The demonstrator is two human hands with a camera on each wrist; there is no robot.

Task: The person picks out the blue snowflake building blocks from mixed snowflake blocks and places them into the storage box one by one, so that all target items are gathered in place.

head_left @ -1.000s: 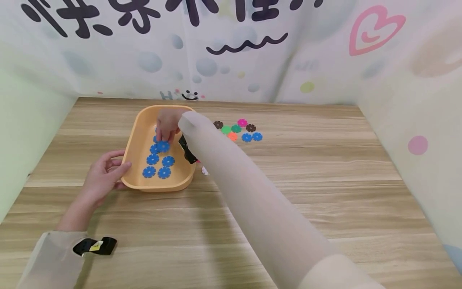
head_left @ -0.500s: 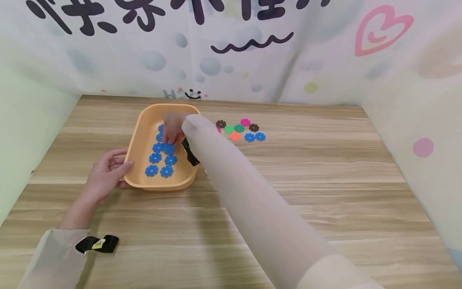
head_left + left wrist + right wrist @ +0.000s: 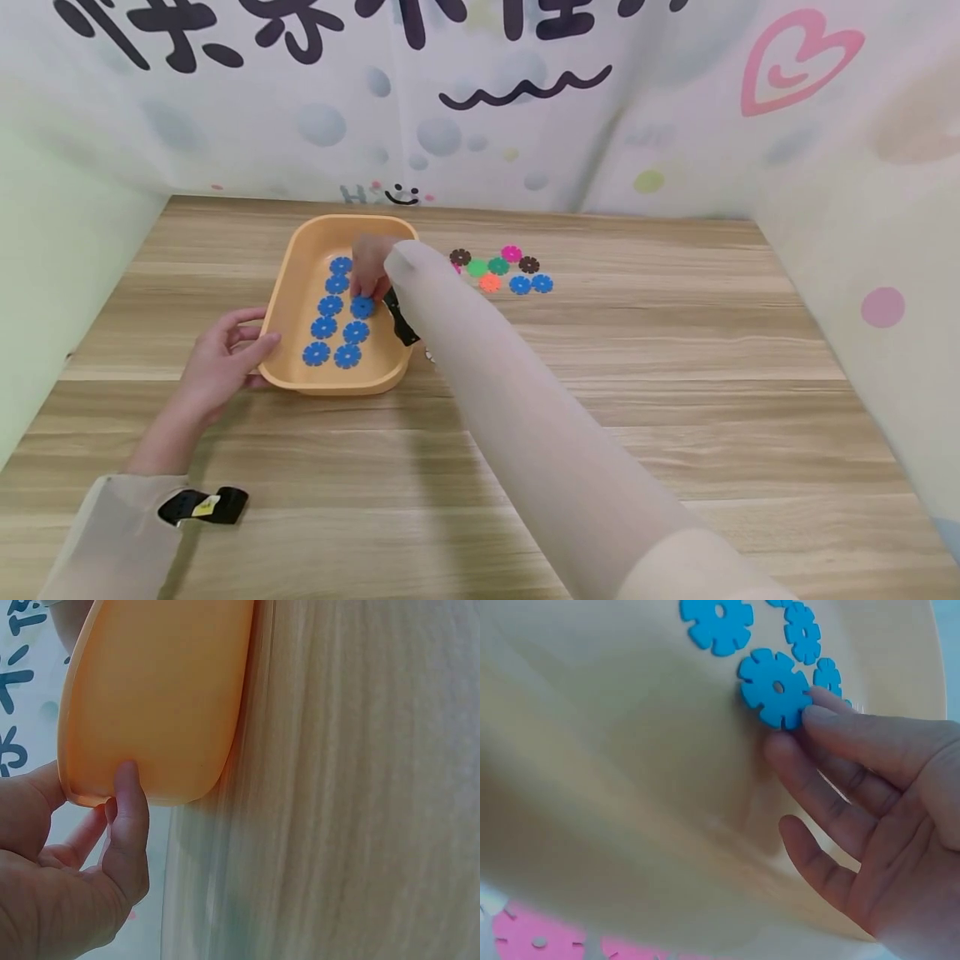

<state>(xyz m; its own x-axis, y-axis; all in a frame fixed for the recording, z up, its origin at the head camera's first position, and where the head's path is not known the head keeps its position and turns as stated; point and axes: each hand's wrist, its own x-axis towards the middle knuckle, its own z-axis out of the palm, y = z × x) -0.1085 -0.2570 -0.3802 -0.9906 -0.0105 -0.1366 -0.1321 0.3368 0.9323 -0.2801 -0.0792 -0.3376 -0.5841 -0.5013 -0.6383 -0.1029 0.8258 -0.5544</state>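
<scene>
My left hand (image 3: 213, 367) grips the left side of a light-orange plastic tray (image 3: 330, 389), thumb at the rim and fingers beneath. In the left wrist view its fingers (image 3: 129, 795) lie against the tray's outer wall. Inside the tray, my right hand (image 3: 370, 260) pinches the edge of a blue notched snowflake disc (image 3: 772, 690) between thumb and fingers, close over the tray floor. Several more blue discs (image 3: 324, 327) lie flat there, in a column on the left and a shorter one beside it on the right. The right sleeve hides the table just right of the tray.
Right of the tray lie loose discs: brown (image 3: 528, 265), pink (image 3: 512, 253), green (image 3: 498, 266), orange (image 3: 490, 282) and two blue ones (image 3: 521, 285). A white disc (image 3: 430, 355) shows partly by the right sleeve. A printed curtain (image 3: 480, 142) stands behind the wooden table (image 3: 660, 350).
My right hand has shifted the pinched blue disc rightward, away from the left column and into line above the right one. The left hand keeps its hold on the tray.
</scene>
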